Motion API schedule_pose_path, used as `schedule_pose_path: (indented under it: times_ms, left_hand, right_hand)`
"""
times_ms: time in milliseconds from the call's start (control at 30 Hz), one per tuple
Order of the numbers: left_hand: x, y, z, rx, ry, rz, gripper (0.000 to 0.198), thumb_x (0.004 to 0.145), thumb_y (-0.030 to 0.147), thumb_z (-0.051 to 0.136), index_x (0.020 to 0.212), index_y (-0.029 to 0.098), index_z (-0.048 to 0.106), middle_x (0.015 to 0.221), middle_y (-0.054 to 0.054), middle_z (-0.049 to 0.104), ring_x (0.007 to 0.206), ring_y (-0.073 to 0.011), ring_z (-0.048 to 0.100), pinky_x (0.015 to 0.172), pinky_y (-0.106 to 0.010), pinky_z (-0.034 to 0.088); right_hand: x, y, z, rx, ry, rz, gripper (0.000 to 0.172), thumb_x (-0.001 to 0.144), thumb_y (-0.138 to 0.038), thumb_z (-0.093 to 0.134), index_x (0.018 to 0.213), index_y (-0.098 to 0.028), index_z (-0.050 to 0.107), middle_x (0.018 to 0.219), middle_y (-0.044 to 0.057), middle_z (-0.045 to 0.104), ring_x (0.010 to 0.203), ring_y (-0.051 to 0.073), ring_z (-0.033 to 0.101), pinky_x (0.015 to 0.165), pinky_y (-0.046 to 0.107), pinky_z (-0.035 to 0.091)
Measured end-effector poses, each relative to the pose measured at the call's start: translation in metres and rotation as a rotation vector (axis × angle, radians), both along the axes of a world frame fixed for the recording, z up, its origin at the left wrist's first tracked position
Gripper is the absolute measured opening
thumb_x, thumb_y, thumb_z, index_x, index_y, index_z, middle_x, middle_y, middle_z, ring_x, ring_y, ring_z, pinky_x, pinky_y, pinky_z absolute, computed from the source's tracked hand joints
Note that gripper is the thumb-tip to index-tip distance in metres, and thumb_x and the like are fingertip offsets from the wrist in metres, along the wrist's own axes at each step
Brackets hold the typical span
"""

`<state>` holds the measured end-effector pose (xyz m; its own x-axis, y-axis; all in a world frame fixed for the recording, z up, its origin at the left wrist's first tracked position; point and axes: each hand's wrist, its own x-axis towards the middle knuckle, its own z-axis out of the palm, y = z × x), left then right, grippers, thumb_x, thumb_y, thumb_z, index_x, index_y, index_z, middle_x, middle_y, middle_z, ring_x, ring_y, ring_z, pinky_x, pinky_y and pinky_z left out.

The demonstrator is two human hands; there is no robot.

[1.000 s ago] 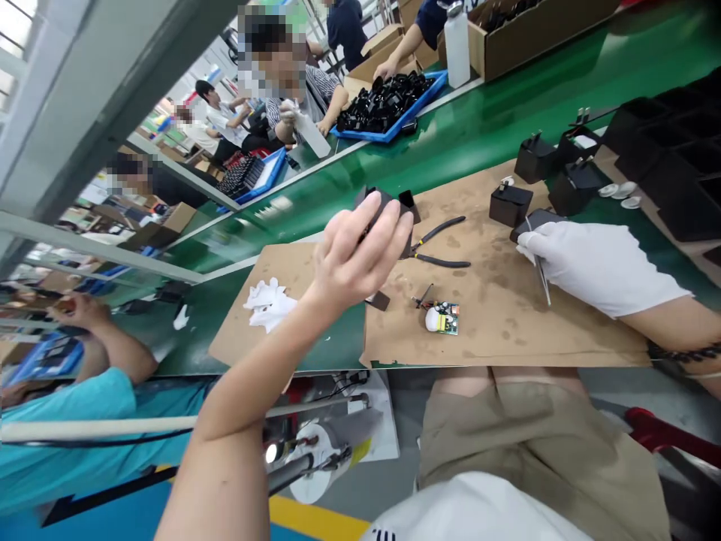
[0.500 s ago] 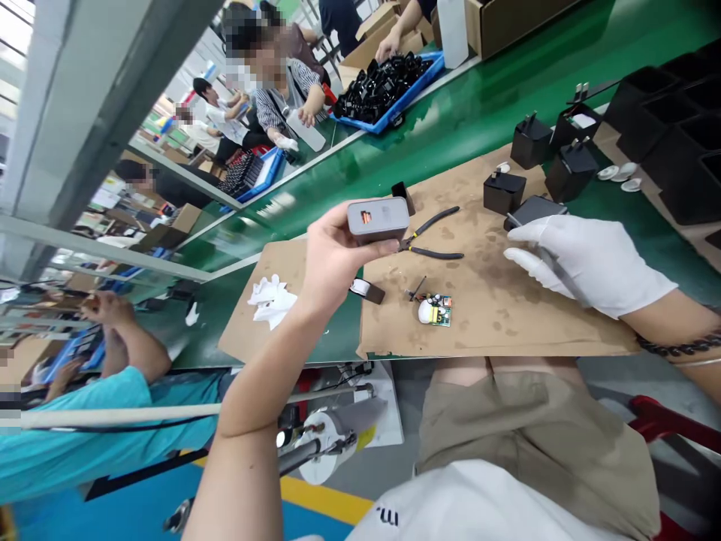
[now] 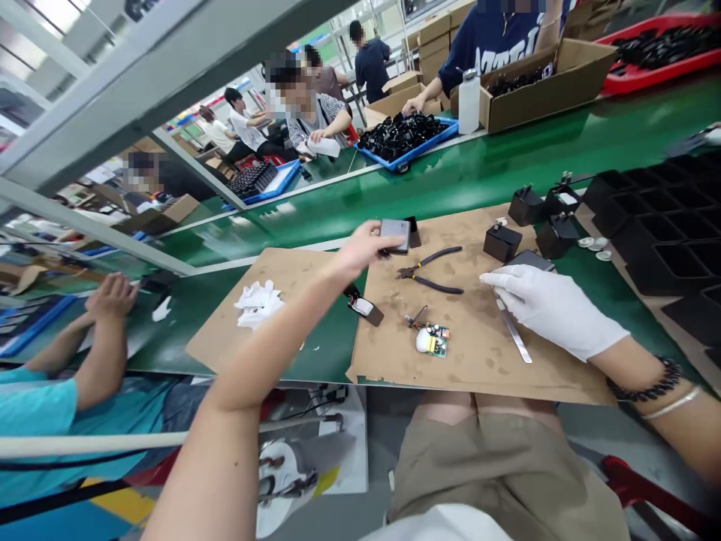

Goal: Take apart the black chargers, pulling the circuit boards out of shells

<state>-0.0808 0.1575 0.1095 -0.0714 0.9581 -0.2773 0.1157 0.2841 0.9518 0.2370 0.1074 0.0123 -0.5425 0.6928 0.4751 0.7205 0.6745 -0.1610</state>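
My bare left hand [image 3: 366, 252] is closed on a dark grey charger block [image 3: 396, 235], held up near the far edge of the cardboard mat [image 3: 462, 342]. My right hand [image 3: 555, 308], in a white glove, has its fingers bent around a thin flat metal strip [image 3: 515, 334]; the thumb is hidden. Just beyond the gloved fingers, a flat dark case [image 3: 531, 260] lies partly covered. Between my hands are black-handled cutting pliers [image 3: 433, 270], jaws spread. Closer to me lies a small circuit board [image 3: 433, 341]; an opened black charger piece [image 3: 366, 308] rests at the mat's left edge.
Several black plug chargers [image 3: 503, 240] stand at the mat's back right, near white round pieces [image 3: 597, 244] and black trays [image 3: 647, 225]. Crumpled white gloves [image 3: 257, 303] lie on the left cardboard. Across the bench are a blue tray [image 3: 394, 161] and co-workers. A grey beam [image 3: 169, 83] crosses above.
My left hand has moved away from me and to the right with the charger block, which is now turned. My right hand has shifted left, and its metal strip now points toward me.
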Motion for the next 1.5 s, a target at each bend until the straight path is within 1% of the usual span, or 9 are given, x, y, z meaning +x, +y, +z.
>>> schedule_pose_path:
  times_ms: [200, 300, 467, 633, 767, 933, 1167, 1367, 1500]
  left_hand:
    - [-0.056, 0.117, 0.038, 0.075, 0.769, -0.095, 0.047, 0.040, 0.002, 0.093, 0.079, 0.015, 0.073, 0.090, -0.006, 0.075, 0.114, -0.0379, 0.064, 0.101, -0.044, 0.052]
    - [-0.055, 0.162, 0.025, 0.088, 1.027, -0.142, 0.053, 0.042, 0.012, 0.098, 0.090, 0.014, 0.075, 0.108, -0.011, 0.076, 0.127, -0.0417, 0.059, 0.113, -0.051, 0.045]
    - [-0.033, 0.205, -0.020, 0.124, 1.250, -0.285, 0.046, 0.083, 0.036, 0.080, 0.121, 0.012, 0.069, 0.131, -0.014, 0.069, 0.128, -0.0278, 0.061, 0.115, -0.049, 0.045]
    - [-0.043, 0.211, -0.026, 0.135, 1.339, -0.416, 0.076, 0.068, 0.032, 0.086, 0.138, 0.014, 0.063, 0.135, -0.013, 0.068, 0.132, -0.0321, 0.057, 0.115, -0.039, 0.043]
    - [-0.047, 0.191, 0.000, 0.201, 1.349, -0.514, 0.088, 0.075, 0.052, 0.077, 0.151, 0.018, 0.050, 0.147, -0.012, 0.059, 0.138, -0.0340, 0.051, 0.115, -0.039, 0.041]
    - [-0.005, 0.128, 0.007, 0.162, 1.265, -0.982, 0.097, 0.075, 0.070, 0.070, 0.156, 0.025, 0.043, 0.149, -0.009, 0.055, 0.130, -0.0307, 0.058, 0.105, -0.032, 0.047]
    - [0.030, 0.072, -0.012, 0.344, 1.499, -0.807, 0.061, 0.081, 0.030, 0.071, 0.139, 0.015, 0.060, 0.136, -0.019, 0.056, 0.122, -0.0362, 0.062, 0.102, -0.042, 0.049]
    - [0.021, 0.007, 0.004, 0.727, 0.996, -0.480, 0.077, 0.069, 0.024, 0.080, 0.138, 0.012, 0.048, 0.131, -0.017, 0.054, 0.124, -0.0313, 0.057, 0.107, -0.039, 0.047]
    - [0.026, -0.060, 0.006, 0.810, 0.613, -0.338, 0.054, 0.070, 0.023, 0.078, 0.117, 0.022, 0.051, 0.121, -0.009, 0.059, 0.110, -0.0239, 0.062, 0.095, -0.034, 0.050]
  right_hand:
    - [0.004, 0.012, -0.013, -0.032, 0.080, -0.031, 0.035, 0.101, -0.026, 0.046, 0.118, -0.022, 0.077, 0.115, 0.008, 0.079, 0.101, 0.026, 0.076, 0.075, 0.036, 0.060]
    - [0.010, 0.015, -0.015, -0.059, 0.100, -0.022, 0.033, 0.101, -0.024, 0.046, 0.113, -0.021, 0.077, 0.111, 0.006, 0.080, 0.098, 0.025, 0.077, 0.077, 0.037, 0.061]
    - [0.012, 0.013, -0.013, -0.060, 0.141, 0.025, 0.029, 0.100, -0.019, 0.049, 0.114, -0.020, 0.075, 0.107, 0.006, 0.080, 0.092, 0.023, 0.078, 0.076, 0.036, 0.061]
    - [0.009, 0.006, -0.005, -0.069, 0.144, 0.073, 0.027, 0.100, -0.017, 0.051, 0.115, -0.017, 0.074, 0.107, 0.008, 0.079, 0.091, 0.022, 0.077, 0.076, 0.034, 0.060]
    - [-0.008, -0.009, 0.006, -0.110, 0.143, 0.127, 0.025, 0.099, -0.024, 0.055, 0.112, -0.018, 0.075, 0.106, 0.010, 0.078, 0.094, 0.023, 0.075, 0.081, 0.035, 0.059]
    - [-0.072, -0.041, 0.031, -0.429, -0.272, 0.279, 0.040, 0.092, -0.040, 0.068, 0.131, -0.033, 0.069, 0.115, 0.012, 0.071, 0.102, 0.033, 0.070, 0.079, 0.042, 0.057]
    - [-0.116, -0.041, 0.063, -0.696, -0.320, 0.219, 0.026, 0.093, -0.020, 0.054, 0.110, -0.016, 0.073, 0.109, 0.017, 0.071, 0.100, 0.032, 0.071, 0.082, 0.040, 0.055]
    - [-0.047, -0.042, 0.054, -1.441, 0.560, 0.477, 0.048, 0.103, -0.044, 0.045, 0.146, -0.024, 0.051, 0.114, 0.008, 0.073, 0.100, 0.018, 0.075, 0.087, 0.033, 0.063]
    - [-0.019, -0.052, 0.037, -1.335, 1.108, 0.414, 0.044, 0.107, -0.045, 0.032, 0.146, -0.034, 0.050, 0.140, 0.009, 0.067, 0.121, 0.022, 0.071, 0.096, 0.046, 0.064]
